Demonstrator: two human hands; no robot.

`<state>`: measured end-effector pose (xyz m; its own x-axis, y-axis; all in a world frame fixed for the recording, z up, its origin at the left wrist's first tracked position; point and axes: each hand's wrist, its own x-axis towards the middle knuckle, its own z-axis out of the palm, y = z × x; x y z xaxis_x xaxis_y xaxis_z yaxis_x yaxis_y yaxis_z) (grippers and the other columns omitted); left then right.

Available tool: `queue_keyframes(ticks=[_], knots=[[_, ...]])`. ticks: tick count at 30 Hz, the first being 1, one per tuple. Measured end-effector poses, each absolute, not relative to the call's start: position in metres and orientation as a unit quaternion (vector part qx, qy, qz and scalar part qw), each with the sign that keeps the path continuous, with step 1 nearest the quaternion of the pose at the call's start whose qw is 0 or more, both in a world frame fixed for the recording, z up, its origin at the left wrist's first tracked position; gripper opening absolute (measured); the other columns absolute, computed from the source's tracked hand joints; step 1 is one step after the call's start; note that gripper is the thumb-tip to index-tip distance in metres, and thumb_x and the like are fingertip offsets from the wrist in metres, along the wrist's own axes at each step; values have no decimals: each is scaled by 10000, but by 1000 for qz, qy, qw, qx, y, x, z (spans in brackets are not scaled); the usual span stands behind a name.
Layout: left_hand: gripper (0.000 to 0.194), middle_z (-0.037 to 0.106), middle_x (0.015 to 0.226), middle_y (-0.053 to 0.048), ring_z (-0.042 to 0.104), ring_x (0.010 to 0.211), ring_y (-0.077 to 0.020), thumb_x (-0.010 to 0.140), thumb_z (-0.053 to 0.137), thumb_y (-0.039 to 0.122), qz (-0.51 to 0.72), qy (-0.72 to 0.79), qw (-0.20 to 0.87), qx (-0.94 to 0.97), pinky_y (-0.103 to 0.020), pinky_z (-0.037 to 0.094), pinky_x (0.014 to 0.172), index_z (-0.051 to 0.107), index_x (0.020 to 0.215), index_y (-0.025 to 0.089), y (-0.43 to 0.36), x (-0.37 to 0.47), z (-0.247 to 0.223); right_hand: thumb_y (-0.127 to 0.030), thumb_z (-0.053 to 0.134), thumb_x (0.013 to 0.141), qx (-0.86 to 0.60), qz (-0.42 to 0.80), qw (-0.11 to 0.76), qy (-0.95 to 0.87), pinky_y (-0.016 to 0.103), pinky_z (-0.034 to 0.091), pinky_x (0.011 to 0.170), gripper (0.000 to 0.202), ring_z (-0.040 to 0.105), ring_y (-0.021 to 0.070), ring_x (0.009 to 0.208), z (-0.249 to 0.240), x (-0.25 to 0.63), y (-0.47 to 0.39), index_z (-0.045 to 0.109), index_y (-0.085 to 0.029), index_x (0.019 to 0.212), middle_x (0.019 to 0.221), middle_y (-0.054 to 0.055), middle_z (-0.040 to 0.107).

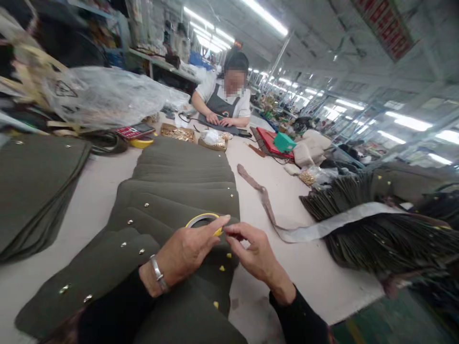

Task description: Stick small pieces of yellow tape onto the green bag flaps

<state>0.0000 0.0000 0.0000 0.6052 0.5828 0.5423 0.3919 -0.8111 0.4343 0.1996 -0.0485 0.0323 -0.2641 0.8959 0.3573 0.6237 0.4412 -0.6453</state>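
Note:
My left hand (184,253), with a silver bracelet on its wrist, is wrapped round a roll of yellow tape (196,219). Close beside it, my right hand (253,248) has thumb and forefinger pinched together at the tape's right side; what lies between them is too small to make out. Beneath both hands spreads a fanned stack of dark olive fabric pieces (179,167) with shiny metal studs (142,251) along the left. Small yellow tape bits (222,268) stick to the pieces near the right edge, just below my hands.
Another olive stack (36,181) lies at left, and a thick bundle of pieces (390,243) at right. A fabric strip (265,198) crosses the white table (265,282). Boxes of gold-coloured parts (177,133) stand before a co-worker (224,98) at the far side.

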Motion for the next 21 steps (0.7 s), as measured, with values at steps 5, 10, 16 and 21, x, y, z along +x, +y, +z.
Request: queue_keyframes(ticks=[5, 10, 16, 21], knots=[[453, 679, 1189, -82, 702, 942, -172, 974, 381, 253, 326, 300, 131, 887, -253, 566, 788, 300, 1412, 170, -3, 3, -5, -102, 553, 860, -466, 146, 364, -793, 276, 497, 729, 169, 602, 153, 786, 30, 193, -45, 611, -177, 1000, 885, 55, 660], [392, 720, 1037, -52, 711, 846, -180, 970, 391, 239, 302, 292, 146, 896, -274, 560, 705, 326, 1353, 182, -4, 5, -3, -85, 507, 858, -435, 69, 356, -824, 270, 489, 678, 136, 594, 155, 726, 24, 190, -41, 598, -185, 871, 790, 45, 652], [155, 681, 876, -3, 678, 770, -154, 956, 383, 175, 271, 297, 186, 897, -250, 510, 652, 517, 1023, 214, -4, 3, 4, -58, 493, 810, -444, -15, 372, -815, 253, 463, 610, 155, 568, 140, 618, 19, 185, -42, 587, -178, 784, 664, 17, 610], [183, 644, 767, -2, 638, 683, -137, 949, 380, 159, 318, 298, 143, 889, -236, 470, 607, 551, 897, 197, -7, 6, 4, -116, 535, 775, -547, 93, 407, -726, 235, 451, 538, 123, 567, 125, 544, 24, 173, -49, 631, -166, 715, 613, 11, 613]])
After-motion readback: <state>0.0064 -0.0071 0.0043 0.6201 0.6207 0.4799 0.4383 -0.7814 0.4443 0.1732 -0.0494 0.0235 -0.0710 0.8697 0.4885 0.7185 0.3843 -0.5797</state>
